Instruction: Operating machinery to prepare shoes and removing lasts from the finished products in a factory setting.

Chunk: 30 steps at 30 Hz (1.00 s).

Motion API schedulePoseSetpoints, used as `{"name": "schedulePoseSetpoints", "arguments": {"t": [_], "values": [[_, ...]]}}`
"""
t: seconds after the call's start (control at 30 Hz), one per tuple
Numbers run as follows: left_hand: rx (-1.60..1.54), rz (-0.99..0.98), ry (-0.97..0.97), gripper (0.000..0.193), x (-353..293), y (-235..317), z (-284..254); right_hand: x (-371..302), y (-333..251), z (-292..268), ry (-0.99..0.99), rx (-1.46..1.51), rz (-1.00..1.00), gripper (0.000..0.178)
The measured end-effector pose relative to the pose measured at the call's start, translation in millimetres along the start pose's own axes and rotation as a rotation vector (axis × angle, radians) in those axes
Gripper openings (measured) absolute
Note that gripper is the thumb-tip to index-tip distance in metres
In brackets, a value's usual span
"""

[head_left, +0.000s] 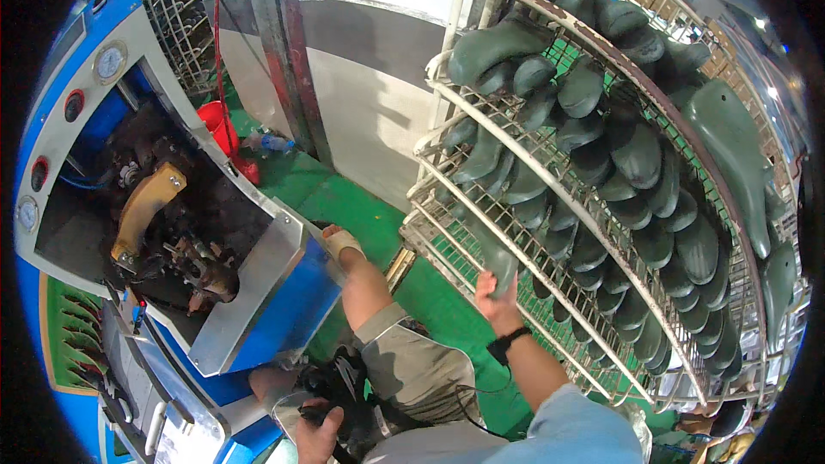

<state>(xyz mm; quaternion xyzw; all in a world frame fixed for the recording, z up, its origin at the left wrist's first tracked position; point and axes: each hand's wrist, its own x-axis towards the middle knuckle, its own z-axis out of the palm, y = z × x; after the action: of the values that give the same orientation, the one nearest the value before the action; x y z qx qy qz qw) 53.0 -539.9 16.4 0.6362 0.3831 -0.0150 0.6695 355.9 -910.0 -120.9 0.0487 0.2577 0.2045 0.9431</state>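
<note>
My right hand [498, 302], with a black band at the wrist, reaches to the lower edge of the wire rack [550, 179]. Its fingers close around the narrow lower end of a dark green shoe last [491, 249], which tilts against the rack's bars. Low in the view, over my lap, my left hand [319, 436] grips a black piece [347, 378] that looks like a shoe upper. Part of that piece is hidden by the hand and my legs. Many similar green lasts [636, 150] are stacked in rows on the rack's tiers.
A blue and white machine [258, 314] with gauges and a yellow curved arm [146, 210] stands at my left. A green panel [64, 314] beside it holds dark pieces. Beyond are a red bucket [218, 127] and a plastic bottle [273, 143] on the green floor [301, 193].
</note>
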Motion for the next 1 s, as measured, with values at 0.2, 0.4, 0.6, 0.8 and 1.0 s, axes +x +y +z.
{"name": "schedulePoseSetpoints", "arguments": {"t": [0.2,0.4,0.6,0.8,1.0], "values": [[0.128,0.045,-0.021,0.048,-12.0,25.2,-23.4,113.0,-63.7,19.3,0.119,-0.078,-0.278,0.042],[-0.893,0.373,0.441,0.045,-141.7,16.2,-179.6,34.1,96.8,74.1,0.235,-1.646,-0.184,0.032],[0.212,0.366,1.133,0.032,-181.5,1.6,-338.1,45.1,209.2,35.7,-0.496,-2.931,-0.799,0.052],[0.54,-0.365,1.115,0.041,-184.6,-48.4,-436.2,24.9,246.1,31.6,-1.004,-2.776,-0.936,0.052],[1.114,-0.264,1.433,0.038,-79.9,55.2,-459.9,28.2,265.7,30.9,-0.686,-2.987,-1.043,0.045]]}}
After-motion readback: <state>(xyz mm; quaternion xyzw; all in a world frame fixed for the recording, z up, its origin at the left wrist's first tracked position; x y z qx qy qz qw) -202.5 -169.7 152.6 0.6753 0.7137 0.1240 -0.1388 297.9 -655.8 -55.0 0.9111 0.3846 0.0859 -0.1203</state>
